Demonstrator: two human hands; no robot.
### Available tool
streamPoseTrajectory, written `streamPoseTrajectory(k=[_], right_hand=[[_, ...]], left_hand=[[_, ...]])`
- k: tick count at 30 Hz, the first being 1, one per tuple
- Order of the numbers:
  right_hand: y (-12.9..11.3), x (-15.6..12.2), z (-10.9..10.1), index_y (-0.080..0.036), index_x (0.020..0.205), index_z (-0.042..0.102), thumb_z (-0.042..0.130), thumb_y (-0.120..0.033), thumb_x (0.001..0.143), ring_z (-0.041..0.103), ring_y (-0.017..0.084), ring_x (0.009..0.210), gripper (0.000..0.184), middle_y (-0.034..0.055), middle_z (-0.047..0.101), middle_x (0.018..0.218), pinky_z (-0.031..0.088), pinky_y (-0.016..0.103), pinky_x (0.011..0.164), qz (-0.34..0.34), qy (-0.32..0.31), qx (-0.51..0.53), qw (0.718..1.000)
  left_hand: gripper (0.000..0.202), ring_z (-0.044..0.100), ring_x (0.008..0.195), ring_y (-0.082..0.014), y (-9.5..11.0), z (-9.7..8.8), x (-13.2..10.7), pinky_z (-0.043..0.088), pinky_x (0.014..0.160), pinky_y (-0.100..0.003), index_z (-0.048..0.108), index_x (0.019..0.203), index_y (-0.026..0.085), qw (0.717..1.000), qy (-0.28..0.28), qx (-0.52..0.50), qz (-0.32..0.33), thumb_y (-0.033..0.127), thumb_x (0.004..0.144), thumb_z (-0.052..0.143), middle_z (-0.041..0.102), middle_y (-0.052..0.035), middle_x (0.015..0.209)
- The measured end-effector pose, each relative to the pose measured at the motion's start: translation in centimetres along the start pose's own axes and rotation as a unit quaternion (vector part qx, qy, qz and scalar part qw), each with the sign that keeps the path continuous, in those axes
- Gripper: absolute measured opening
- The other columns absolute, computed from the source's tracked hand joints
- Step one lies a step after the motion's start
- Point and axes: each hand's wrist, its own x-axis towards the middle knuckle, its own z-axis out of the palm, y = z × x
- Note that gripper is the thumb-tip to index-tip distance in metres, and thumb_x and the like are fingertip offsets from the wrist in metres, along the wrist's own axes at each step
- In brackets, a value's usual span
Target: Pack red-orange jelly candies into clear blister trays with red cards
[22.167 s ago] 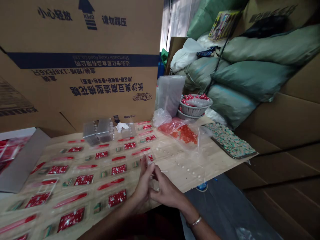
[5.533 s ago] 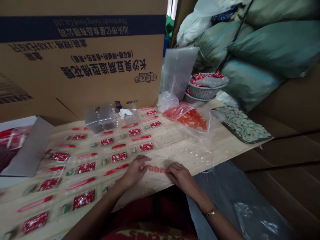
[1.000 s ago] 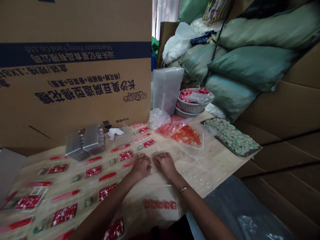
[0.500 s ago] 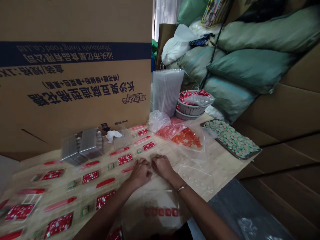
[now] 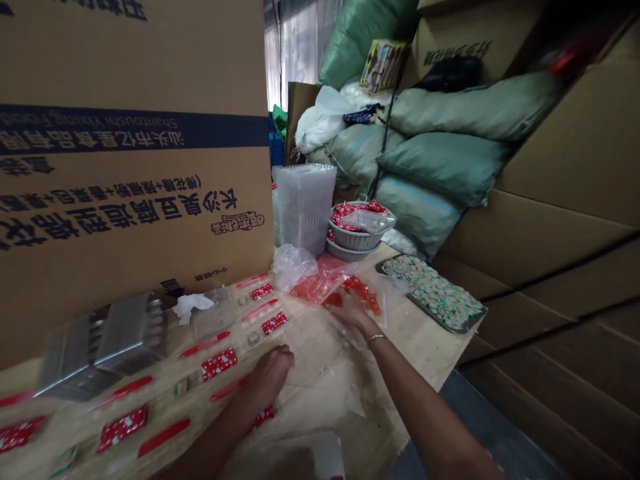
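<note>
My right hand (image 5: 350, 312) reaches to the mouth of a clear plastic bag (image 5: 313, 287) holding small orange-red pieces (image 5: 367, 293). Its fingertips are hidden among the bag and the pieces. My left hand (image 5: 275, 367) hovers over the table with its fingers curled closed; I cannot make out whether anything is inside them. Near it lie a red printed packet (image 5: 219, 364), a long red piece (image 5: 229, 389) and a small green-and-white piece (image 5: 181, 386). A clear plastic tray (image 5: 320, 443) lies at the bottom edge, partly cut off.
A big carton (image 5: 150, 200) stands at the left behind clear plastic containers (image 5: 130, 333). Stacked trays (image 5: 305, 207) and a basket (image 5: 355, 239) of red packets are at the back. A metal tray (image 5: 433, 290) of green-and-white pieces sits right, beside sacks (image 5: 445, 163).
My right hand has left my left hand and moved forward and right into the bag of orange-red pieces. My left hand stays closed over the table. The view has turned to the right.
</note>
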Motion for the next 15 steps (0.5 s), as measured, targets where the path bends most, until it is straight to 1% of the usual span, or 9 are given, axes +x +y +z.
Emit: streamPoseTrajectory(k=[2,4,6,8,10,12,14,15], right_hand=[[-0.9,0.8,1.6,-0.015,0.094,0.067,0.066,-0.016,0.070,0.059,0.021,0.089,0.024,0.0115,0.064,0.103,0.045,0.029,0.079,-0.015,-0.008,0.005,1.000],[-1.3,1.2,2.3,-0.015,0.088,0.067,0.062,-0.011,0.072,0.059,0.019,0.085,0.018,0.0101,0.065,0.100,0.045,0.026,0.077,-0.031,-0.020,0.015,0.999],[-1.1,1.2,1.8,-0.015,0.083,0.066,0.060,-0.009,0.072,0.058,0.017,0.077,0.015,0.0080,0.065,0.091,0.046,0.025,0.072,-0.038,-0.026,0.025,0.999],[-0.8,0.5,0.3,-0.015,0.080,0.065,0.060,-0.011,0.071,0.056,0.017,0.072,0.010,0.0068,0.063,0.084,0.046,0.027,0.069,-0.041,-0.021,0.031,0.998],[-0.9,-1.2,-1.3,-0.015,0.078,0.063,0.059,-0.012,0.072,0.055,0.018,0.073,0.008,0.0064,0.061,0.083,0.047,0.029,0.071,-0.047,-0.012,0.035,0.998],[-1.8,-4.1,-2.4,-0.016,0.081,0.062,0.057,-0.010,0.072,0.055,0.018,0.079,0.012,0.0059,0.058,0.087,0.046,0.029,0.075,-0.073,-0.008,0.063,0.995],[-3.5,-8.0,-2.6,-0.018,0.084,0.061,0.054,-0.006,0.070,0.055,0.017,0.085,0.019,0.0048,0.056,0.091,0.047,0.028,0.077,-0.134,-0.024,0.138,0.981],[-4.4,-10.1,-2.3,-0.019,0.085,0.060,0.053,-0.004,0.070,0.056,0.017,0.087,0.023,0.0043,0.055,0.092,0.047,0.027,0.077,-0.171,-0.045,0.182,0.967]], left_hand=[[0.025,0.055,0.070,-0.0178,0.3,-0.1,-0.1,0.039,0.065,-0.028,0.058,0.066,0.016,0.999,0.006,0.015,-0.028,0.004,0.078,0.039,0.060,-0.0060,0.074],[0.026,0.056,0.072,-0.0183,0.5,0.1,0.0,0.040,0.066,-0.028,0.059,0.069,0.016,0.999,0.009,0.023,-0.044,0.003,0.078,0.039,0.061,-0.0065,0.076],[0.027,0.057,0.075,-0.0190,0.5,0.3,0.1,0.041,0.068,-0.028,0.061,0.072,0.016,0.998,0.012,0.025,-0.051,0.002,0.078,0.039,0.062,-0.0070,0.078],[0.027,0.057,0.077,-0.0198,0.4,0.6,0.3,0.042,0.070,-0.029,0.061,0.073,0.016,0.998,0.015,0.023,-0.053,0.001,0.078,0.039,0.062,-0.0078,0.078],[0.027,0.057,0.077,-0.0200,0.3,0.6,0.4,0.043,0.071,-0.029,0.062,0.071,0.015,0.998,0.019,0.017,-0.053,0.001,0.078,0.040,0.062,-0.0077,0.077],[0.025,0.057,0.079,-0.0200,0.6,0.4,0.0,0.044,0.074,-0.030,0.062,0.068,0.016,0.998,0.026,0.010,-0.052,0.001,0.077,0.043,0.062,-0.0068,0.077],[0.023,0.056,0.090,-0.0208,1.2,0.1,-1.1,0.043,0.083,-0.032,0.063,0.073,0.017,0.997,0.048,0.004,-0.053,0.003,0.078,0.045,0.063,-0.0072,0.088],[0.023,0.055,0.095,-0.0208,1.6,-0.1,-2.1,0.043,0.087,-0.033,0.064,0.079,0.017,0.996,0.070,-0.008,-0.056,0.005,0.079,0.045,0.063,-0.0072,0.094]])
